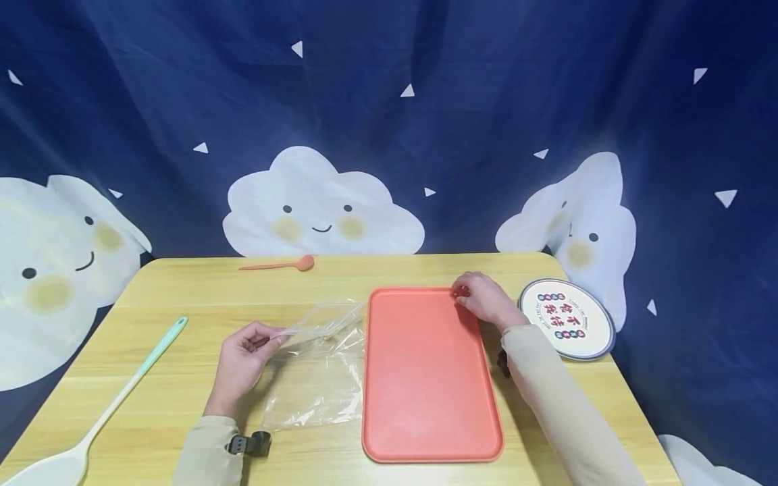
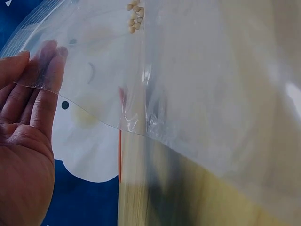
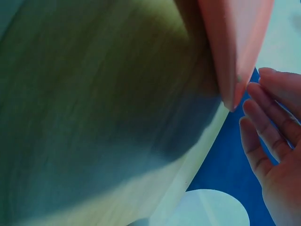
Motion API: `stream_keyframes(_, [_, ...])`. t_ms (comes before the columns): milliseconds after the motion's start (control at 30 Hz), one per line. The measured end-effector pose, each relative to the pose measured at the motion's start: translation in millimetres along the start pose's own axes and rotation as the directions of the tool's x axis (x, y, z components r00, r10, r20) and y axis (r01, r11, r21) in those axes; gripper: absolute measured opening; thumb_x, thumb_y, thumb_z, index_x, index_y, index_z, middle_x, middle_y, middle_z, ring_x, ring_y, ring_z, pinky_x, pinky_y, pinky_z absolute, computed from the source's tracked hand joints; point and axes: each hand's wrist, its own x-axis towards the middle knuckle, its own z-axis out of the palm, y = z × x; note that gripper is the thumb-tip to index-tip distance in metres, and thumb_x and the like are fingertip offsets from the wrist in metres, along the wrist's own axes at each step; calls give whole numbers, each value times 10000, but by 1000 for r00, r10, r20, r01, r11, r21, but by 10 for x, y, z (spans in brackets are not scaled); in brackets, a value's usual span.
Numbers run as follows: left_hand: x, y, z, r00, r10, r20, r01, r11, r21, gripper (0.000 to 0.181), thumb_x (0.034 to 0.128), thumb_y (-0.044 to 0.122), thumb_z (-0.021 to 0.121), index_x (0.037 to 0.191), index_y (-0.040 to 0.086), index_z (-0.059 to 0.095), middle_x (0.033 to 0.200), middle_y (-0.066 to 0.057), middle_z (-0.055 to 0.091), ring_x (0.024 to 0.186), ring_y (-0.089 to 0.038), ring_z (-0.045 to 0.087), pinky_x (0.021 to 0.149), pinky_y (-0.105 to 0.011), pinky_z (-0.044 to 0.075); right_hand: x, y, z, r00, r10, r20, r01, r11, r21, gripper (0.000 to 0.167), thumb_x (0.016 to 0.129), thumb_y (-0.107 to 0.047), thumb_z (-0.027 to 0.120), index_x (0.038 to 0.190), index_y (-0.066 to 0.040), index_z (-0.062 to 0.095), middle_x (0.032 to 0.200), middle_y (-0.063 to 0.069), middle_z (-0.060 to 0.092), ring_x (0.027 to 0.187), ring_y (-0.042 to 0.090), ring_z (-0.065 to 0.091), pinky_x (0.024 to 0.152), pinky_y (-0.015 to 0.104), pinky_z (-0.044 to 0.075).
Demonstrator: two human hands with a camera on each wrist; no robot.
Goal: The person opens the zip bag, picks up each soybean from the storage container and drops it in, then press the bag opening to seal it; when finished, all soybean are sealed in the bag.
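Observation:
A clear zip bag (image 1: 316, 398) lies on the table against the tray's left side, its mouth raised. My left hand (image 1: 242, 361) pinches the edge of that mouth between thumb and fingers. In the left wrist view, several small beige beans (image 2: 135, 18) show through the film. My right hand (image 1: 486, 298) is at the far right corner of a coral tray (image 1: 431, 378). Its fingers (image 3: 263, 120) are loosely bent beside that corner in the right wrist view, with nothing seen in them. Whether they touch the rim is unclear.
An oval white sign (image 1: 568, 318) with red characters lies right of the tray, by the right sleeve. A small coral spoon (image 1: 304, 263) rests near the far edge. At the left lies a long white spoon (image 1: 115, 405) with a mint handle end. Behind the table hangs a blue curtain (image 1: 365, 101).

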Motion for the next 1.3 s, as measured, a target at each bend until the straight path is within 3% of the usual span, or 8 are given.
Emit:
stream_keyframes(333, [-4, 14, -10, 1000, -25, -3, 25, 1000, 18, 77, 833, -164, 679, 886, -115, 653, 922, -162, 722, 811, -95, 695, 713, -202, 572, 41, -6, 18, 995, -98, 30, 100, 989, -112, 141, 845, 20, 669, 955, -34, 738, 888, 54, 640, 873, 266, 620, 823, 422, 530])
stream_keyframes(633, [0, 30, 2, 999, -51, 8, 51, 999, 3, 73, 835, -149, 686, 890, -116, 650, 938, -170, 714, 834, -107, 692, 758, -227, 572, 77, -1, 64, 995, -83, 60, 92, 984, -153, 139, 831, 55, 660, 880, -56, 728, 829, 55, 613, 819, 262, 624, 740, 390, 546])
stream_keyframes(1000, [-11, 24, -9, 998, -60, 11, 60, 998, -18, 83, 833, -156, 684, 901, -129, 645, 932, -150, 722, 818, -112, 697, 723, -221, 578, 85, 21, 79, 994, -70, 78, 82, 985, -154, 77, 848, 24, 670, 883, -41, 693, 847, 62, 610, 834, 280, 629, 765, 413, 550])
stream_keyframes(1300, [-20, 20, 6, 998, -54, 16, 54, 998, -35, 88, 832, -169, 672, 906, -136, 637, 933, -144, 722, 833, -119, 698, 749, -238, 577, 25, -6, 23, 999, -28, 20, 30, 995, -94, 35, 889, -62, 697, 923, -66, 707, 872, 38, 664, 836, 245, 632, 794, 426, 538])
